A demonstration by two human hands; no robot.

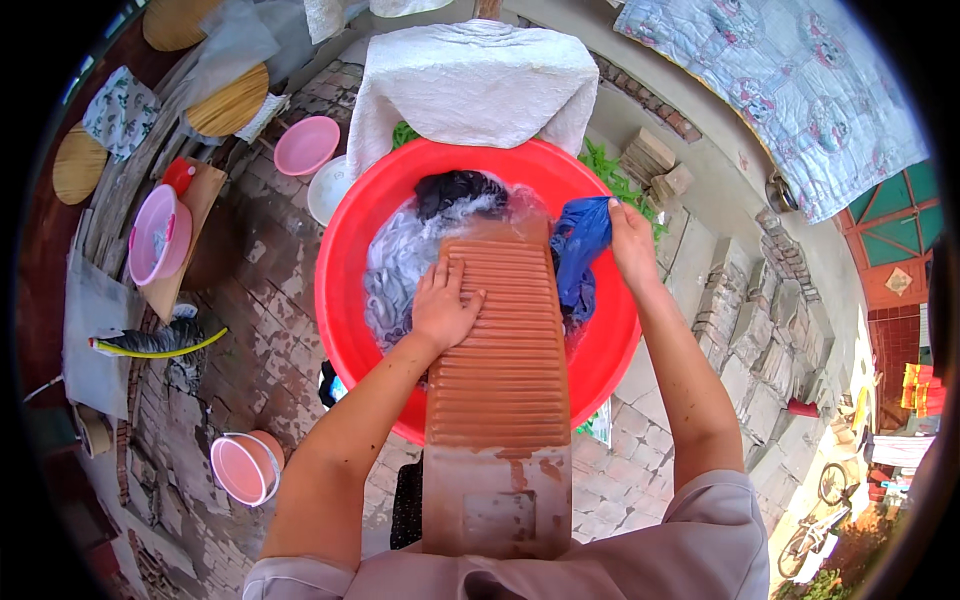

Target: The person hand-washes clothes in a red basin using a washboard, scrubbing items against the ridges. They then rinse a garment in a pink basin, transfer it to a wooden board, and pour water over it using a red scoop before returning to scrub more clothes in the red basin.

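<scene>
A brown ridged washboard (510, 370) leans into a large red basin (345, 215), its plain lower end against my body. My left hand (447, 308) lies on the board's left side, fingers stretched over the ridges. At the basin's right rim, my right hand (630, 238) pinches a wet blue garment (582, 240) by its upper end. The rest of that garment hangs down beside the board into the basin. Pale grey laundry (398, 270) and a black garment (450, 192) sit in the sudsy water left of and beyond the board.
A white towel (470, 85) is draped just beyond the basin. To the left are a pink bucket (246, 468), a pink basin (160, 235) on a board and another pink basin (306, 146). Stacked bricks (755, 320) line the right side; a patterned quilt (780, 90) hangs at upper right.
</scene>
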